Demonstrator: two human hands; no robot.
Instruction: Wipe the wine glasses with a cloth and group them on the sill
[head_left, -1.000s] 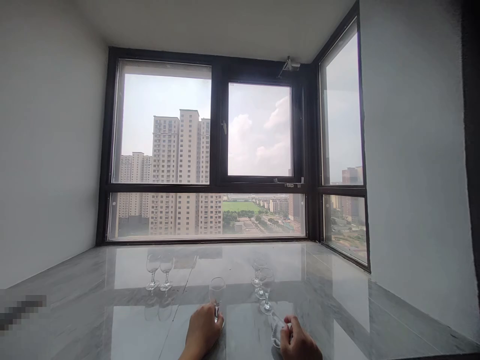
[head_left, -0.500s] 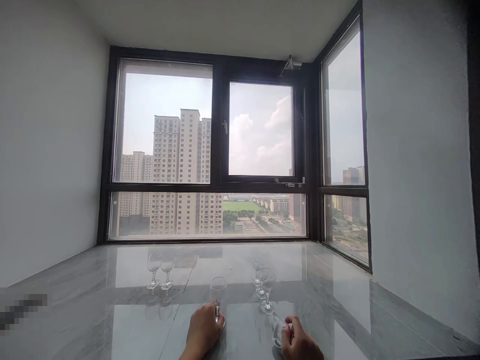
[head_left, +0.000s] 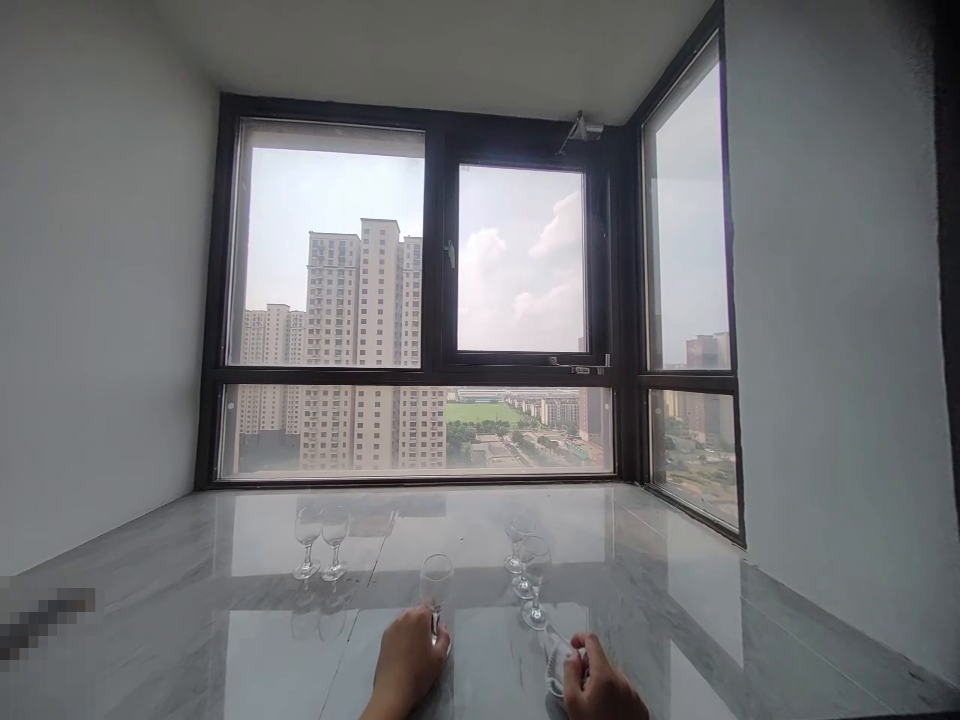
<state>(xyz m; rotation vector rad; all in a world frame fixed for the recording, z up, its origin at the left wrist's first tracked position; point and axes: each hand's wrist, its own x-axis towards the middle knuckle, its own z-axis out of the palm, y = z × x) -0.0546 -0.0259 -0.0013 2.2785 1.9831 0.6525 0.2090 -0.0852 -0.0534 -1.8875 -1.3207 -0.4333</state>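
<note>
My left hand [head_left: 411,650] is closed around the stem of an upright wine glass [head_left: 436,572], whose clear bowl rises above my fingers. To the right, my right hand [head_left: 604,680] has its fingers pinched at a clear glass piece [head_left: 556,662]. That piece looks tilted, and my fingers hide part of it, so its full shape cannot be made out. Just beyond it stands a stemmed glass [head_left: 535,575], with more glasses [head_left: 517,540] overlapping behind it in a slanting row.
Two stemmed glasses [head_left: 307,545] stand side by side at the left on the glossy grey marble-patterned ledge [head_left: 285,670]. Dark-framed windows [head_left: 420,375] close off the back and right. Plain walls [head_left: 832,330] flank both sides.
</note>
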